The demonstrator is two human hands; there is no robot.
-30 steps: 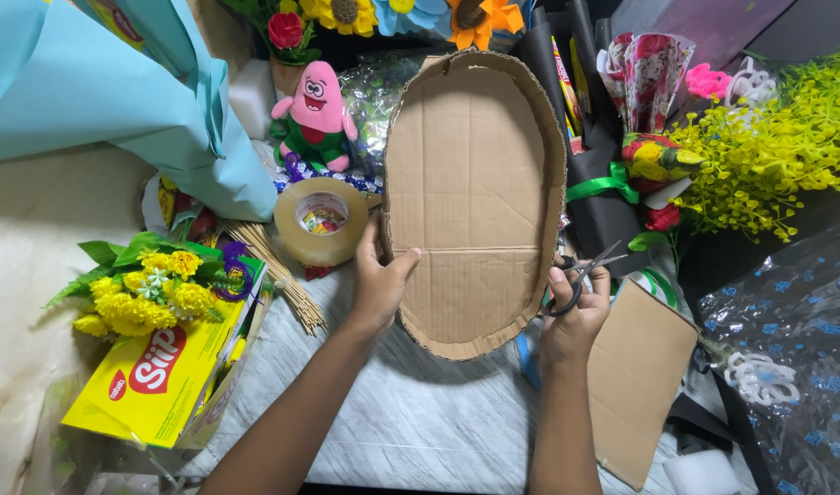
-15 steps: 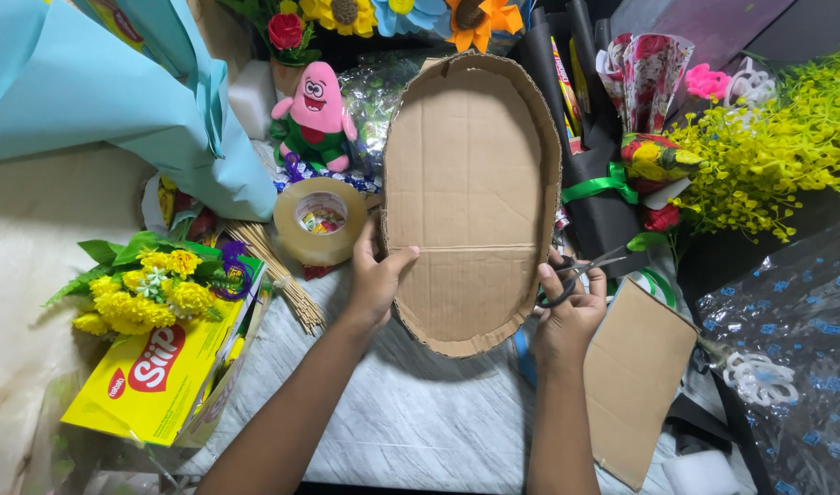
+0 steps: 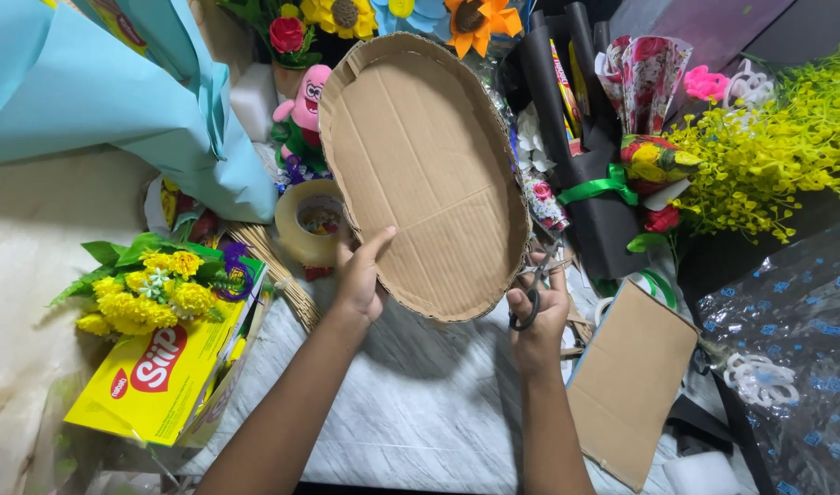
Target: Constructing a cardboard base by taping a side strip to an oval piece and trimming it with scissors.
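My left hand (image 3: 360, 278) grips the lower left edge of a brown oval cardboard piece (image 3: 420, 165) with a raised rim, holding it tilted up over the table. My right hand (image 3: 539, 316) is closed on a pair of scissors (image 3: 534, 289), whose blades meet the lower right rim of the cardboard. The scissor tips are partly hidden behind that rim.
A roll of clear tape (image 3: 310, 223) lies just left of my left hand. A yellow box (image 3: 159, 376) with yellow flowers (image 3: 145, 293) on it sits at the left. A flat cardboard rectangle (image 3: 631, 385) lies at the right. Light blue paper (image 3: 108, 101), a pink plush toy (image 3: 305, 105), yellow sprigs (image 3: 759, 156) and wrapped bouquets surround the white marbled tabletop (image 3: 420, 412).
The cardboard oval has tipped and swung so its top leans left. My right hand with the scissors has shifted along the lower right rim.
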